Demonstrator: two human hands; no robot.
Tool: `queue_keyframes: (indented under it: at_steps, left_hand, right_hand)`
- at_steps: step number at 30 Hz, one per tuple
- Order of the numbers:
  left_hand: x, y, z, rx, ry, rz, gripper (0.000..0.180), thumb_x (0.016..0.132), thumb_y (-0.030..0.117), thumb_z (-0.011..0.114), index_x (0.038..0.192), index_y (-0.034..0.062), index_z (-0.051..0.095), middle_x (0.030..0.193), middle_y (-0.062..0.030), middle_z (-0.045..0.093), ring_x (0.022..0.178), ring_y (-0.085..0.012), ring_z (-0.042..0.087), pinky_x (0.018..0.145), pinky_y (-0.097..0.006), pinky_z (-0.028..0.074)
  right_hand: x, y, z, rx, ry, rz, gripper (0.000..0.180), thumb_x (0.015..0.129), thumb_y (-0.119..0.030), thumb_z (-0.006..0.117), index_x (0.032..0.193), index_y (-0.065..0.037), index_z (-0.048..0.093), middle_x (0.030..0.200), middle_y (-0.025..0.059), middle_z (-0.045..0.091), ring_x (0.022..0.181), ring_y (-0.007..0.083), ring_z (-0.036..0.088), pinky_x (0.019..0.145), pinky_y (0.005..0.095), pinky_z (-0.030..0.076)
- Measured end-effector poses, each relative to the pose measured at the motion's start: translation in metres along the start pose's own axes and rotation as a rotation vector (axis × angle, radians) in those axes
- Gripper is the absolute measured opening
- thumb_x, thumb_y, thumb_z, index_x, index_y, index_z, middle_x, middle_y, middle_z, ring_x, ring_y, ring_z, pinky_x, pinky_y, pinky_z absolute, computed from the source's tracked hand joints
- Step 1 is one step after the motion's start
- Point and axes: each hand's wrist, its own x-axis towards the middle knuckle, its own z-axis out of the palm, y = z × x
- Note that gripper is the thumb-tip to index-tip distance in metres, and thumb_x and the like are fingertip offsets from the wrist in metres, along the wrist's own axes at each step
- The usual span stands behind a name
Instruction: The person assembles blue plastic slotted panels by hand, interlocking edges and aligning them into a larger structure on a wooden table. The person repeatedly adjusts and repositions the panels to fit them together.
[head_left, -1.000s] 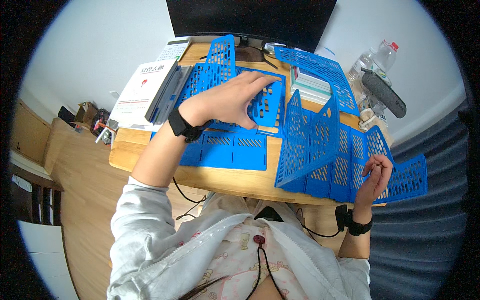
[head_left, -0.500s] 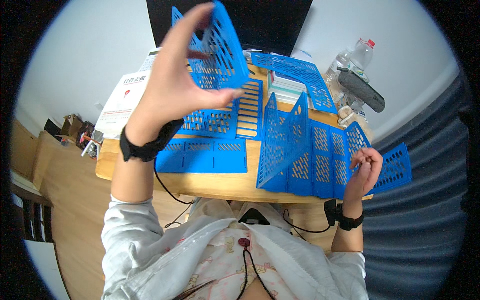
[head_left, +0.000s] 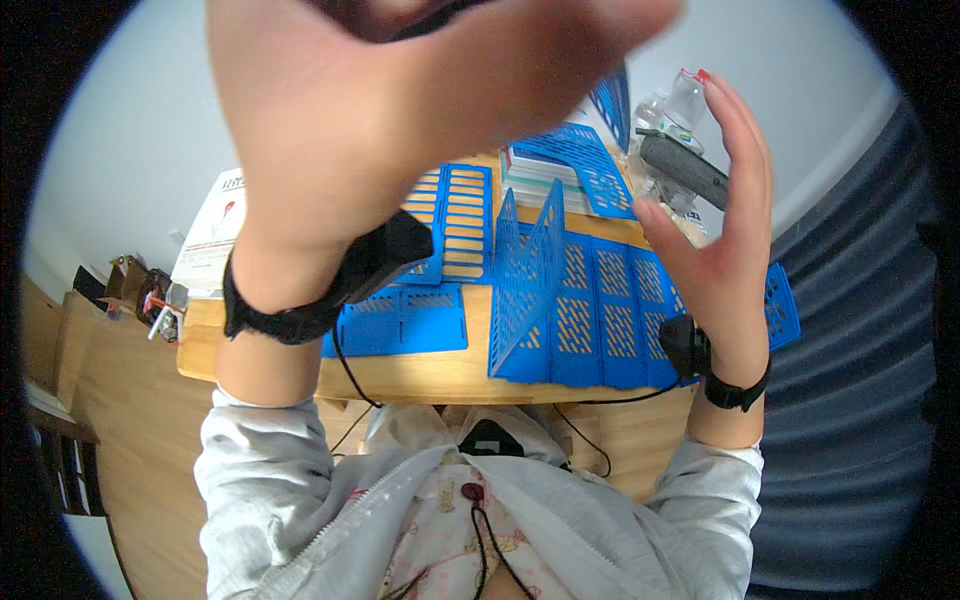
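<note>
My left hand [head_left: 400,130] looms large and blurred at the top, close to the camera. Its thumb stretches right, while the other fingers run out of the picture, so what they hold is hidden. Beneath that thumb, part of an upright blue slotted panel [head_left: 613,105] shows; whether the hand touches it I cannot tell. My right hand [head_left: 728,235] is raised at the right, thumb and fingers spread, holding nothing. Below and left of it stands a partly folded blue perforated plastic rack [head_left: 575,310], its left panels upright and the rest spread along the table's front.
Flat blue slotted panels [head_left: 465,225] and a smaller blue piece [head_left: 435,320] lie on the wooden table [head_left: 450,380]. Another blue panel [head_left: 605,185] rests over stacked books [head_left: 545,190]. Behind my right hand are a grey case [head_left: 680,165] and plastic bottles [head_left: 685,105]. Cables hang from both wristbands.
My left hand has risen toward the camera and its thumb has swung right; the blue panel it held is now mostly out of sight. My right hand has lifted off the rack and opened.
</note>
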Motion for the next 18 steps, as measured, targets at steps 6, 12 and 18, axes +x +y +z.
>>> queue_keyframes:
  at_steps: [6,12,18]
  left_hand:
    - [0.02,0.045,0.062,-0.292,0.007,-0.226,0.099,0.06,0.023,0.083,0.132,-0.0097,0.025,0.12,-0.0211,0.04,0.113,-0.0271,0.046,0.091,-0.035,0.049]
    - [0.032,0.051,0.079,-0.398,-0.11,-0.252,0.095,0.064,0.026,0.082,0.13,-0.0116,0.026,0.115,-0.0213,0.046,0.108,-0.0251,0.052,0.086,-0.032,0.05]
    - [0.015,0.046,0.08,-0.193,-0.266,-0.347,0.107,0.071,0.045,0.076,0.137,-0.0136,0.015,0.132,-0.0319,0.035,0.127,-0.0368,0.034,0.105,-0.046,0.029]
  right_hand:
    - [0.014,0.003,0.017,0.108,-0.05,0.108,0.043,0.082,-0.01,0.065,0.123,-0.002,0.054,0.118,0.0164,0.058,0.11,0.0273,0.056,0.092,0.0328,0.044]
    - [0.009,0.008,0.027,0.045,-0.049,0.247,0.025,0.087,-0.018,0.059,0.107,-0.004,0.06,0.09,0.0158,0.065,0.078,0.0345,0.063,0.065,0.0382,0.049]
    - [-0.005,0.029,0.015,-0.015,-0.036,0.512,0.028,0.091,-0.027,0.056,0.091,0.0,0.064,0.074,0.0186,0.063,0.066,0.034,0.062,0.057,0.0374,0.047]
